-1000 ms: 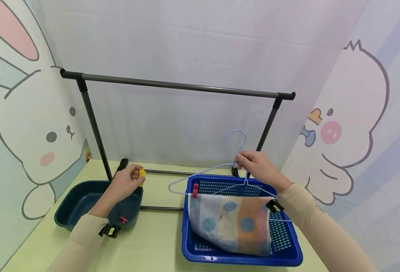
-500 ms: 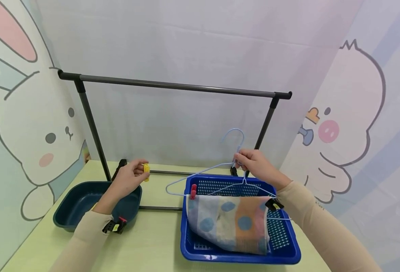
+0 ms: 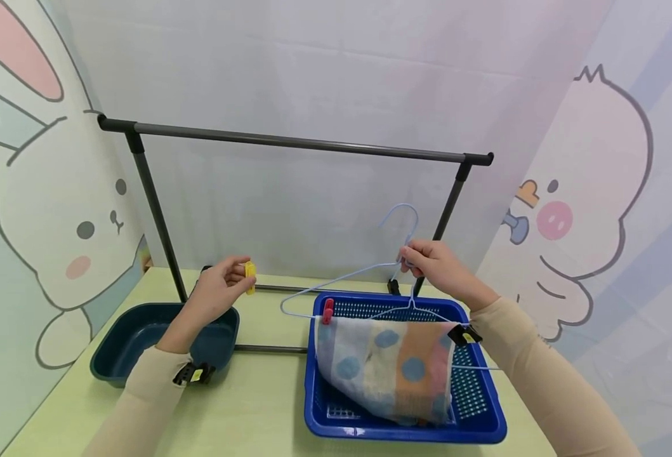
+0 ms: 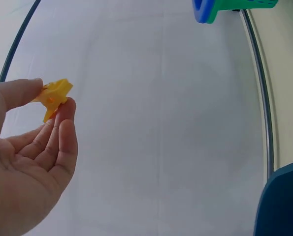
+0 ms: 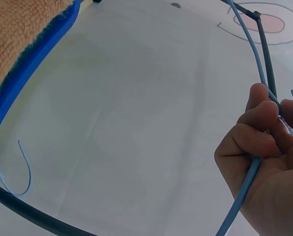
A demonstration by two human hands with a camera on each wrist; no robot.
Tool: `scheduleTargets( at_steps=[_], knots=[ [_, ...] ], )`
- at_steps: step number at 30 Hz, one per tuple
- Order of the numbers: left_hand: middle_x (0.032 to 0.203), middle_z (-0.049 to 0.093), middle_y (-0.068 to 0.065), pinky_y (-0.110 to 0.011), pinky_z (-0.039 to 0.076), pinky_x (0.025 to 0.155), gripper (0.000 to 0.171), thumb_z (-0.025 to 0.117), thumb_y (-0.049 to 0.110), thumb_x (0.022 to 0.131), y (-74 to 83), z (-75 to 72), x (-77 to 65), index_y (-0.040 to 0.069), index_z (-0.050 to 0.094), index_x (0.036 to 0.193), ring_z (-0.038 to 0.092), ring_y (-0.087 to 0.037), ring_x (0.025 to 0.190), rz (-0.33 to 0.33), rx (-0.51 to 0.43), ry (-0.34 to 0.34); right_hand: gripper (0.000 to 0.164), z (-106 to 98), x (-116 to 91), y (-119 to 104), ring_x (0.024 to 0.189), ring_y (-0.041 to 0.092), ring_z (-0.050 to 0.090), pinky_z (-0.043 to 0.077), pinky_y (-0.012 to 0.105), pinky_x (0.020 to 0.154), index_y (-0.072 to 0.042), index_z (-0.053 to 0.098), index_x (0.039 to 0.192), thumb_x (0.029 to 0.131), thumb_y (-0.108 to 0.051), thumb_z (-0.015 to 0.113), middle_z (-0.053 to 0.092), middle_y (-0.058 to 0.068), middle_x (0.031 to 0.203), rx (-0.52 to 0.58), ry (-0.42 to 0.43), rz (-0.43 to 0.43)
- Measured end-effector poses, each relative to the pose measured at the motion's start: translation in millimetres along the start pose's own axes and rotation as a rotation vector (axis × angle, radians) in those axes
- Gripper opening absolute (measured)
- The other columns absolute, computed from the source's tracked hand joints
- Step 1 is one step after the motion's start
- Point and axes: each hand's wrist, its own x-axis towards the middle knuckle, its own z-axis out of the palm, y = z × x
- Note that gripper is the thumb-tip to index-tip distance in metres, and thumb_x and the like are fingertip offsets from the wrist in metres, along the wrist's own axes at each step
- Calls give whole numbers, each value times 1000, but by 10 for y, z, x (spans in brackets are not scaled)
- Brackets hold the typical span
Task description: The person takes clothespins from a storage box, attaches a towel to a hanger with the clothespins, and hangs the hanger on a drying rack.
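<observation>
My left hand (image 3: 216,289) pinches a yellow clothespin (image 3: 250,277) between thumb and fingertips, left of the blue basket and above the table. In the left wrist view the clothespin (image 4: 55,98) sits at the thumb tip, the other fingers loosely bent. My right hand (image 3: 435,263) grips a light blue hanger (image 3: 341,277) near the base of its hook, fingers curled round the wire (image 5: 241,196). A pastel striped towel (image 3: 381,368) with blue dots hangs from the hanger's lower bar, over the basket. A red clothespin (image 3: 327,311) clips its left corner; my right forearm partly covers its right corner.
Beneath the towel stands a blue mesh basket (image 3: 404,433), where parts of another blue hanger (image 3: 412,306) show. A dark teal basin (image 3: 107,355) stands at the left. Behind rises a dark rack with a horizontal top bar (image 3: 290,141); its lower bars (image 3: 270,349) lie along the table.
My left hand, with the yellow clothespin, has moved right and slightly up, away from the basin. My right hand has lifted the hanger and towel a little.
</observation>
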Motion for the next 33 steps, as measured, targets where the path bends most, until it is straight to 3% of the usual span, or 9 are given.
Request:
scheduleTargets(
  at_steps=[6,12,18,26,33],
  knots=[
    [102,57,-8,-22,47,69,50,59,34,83,126,-51,-3,4,47,122,56,-18,88,-7,-138,15,34,-63,81,175,55,25,40,34,30,50,-9,60,84,92,-37,42,51,11,66,-31,2,-13],
    [101,56,-7,-23,47,72,48,60,32,82,326,-54,-13,5,47,120,56,-17,89,35,-219,-9,36,-80,106,175,52,21,36,31,31,48,-9,61,85,91,-39,41,50,16,67,-14,9,-18],
    [100,56,-7,-23,47,72,46,61,28,82,534,-20,-16,3,47,118,57,-16,88,74,-256,-42,36,-83,112,122,58,30,41,37,30,54,-9,61,85,91,-39,42,51,20,69,-10,5,-14],
    [100,55,-9,-25,47,72,41,63,19,82,756,53,-18,3,48,117,57,-18,86,117,-310,-89,37,-89,150,78,59,22,43,39,32,59,-6,61,86,91,-38,43,51,17,70,38,5,-9],
    [95,57,-8,-26,48,71,34,62,10,82,1008,139,-30,0,50,111,58,-17,83,173,-301,-127,39,-81,164,52,61,25,42,39,31,60,-6,61,88,90,-40,43,50,20,73,80,-5,5]
  ],
)
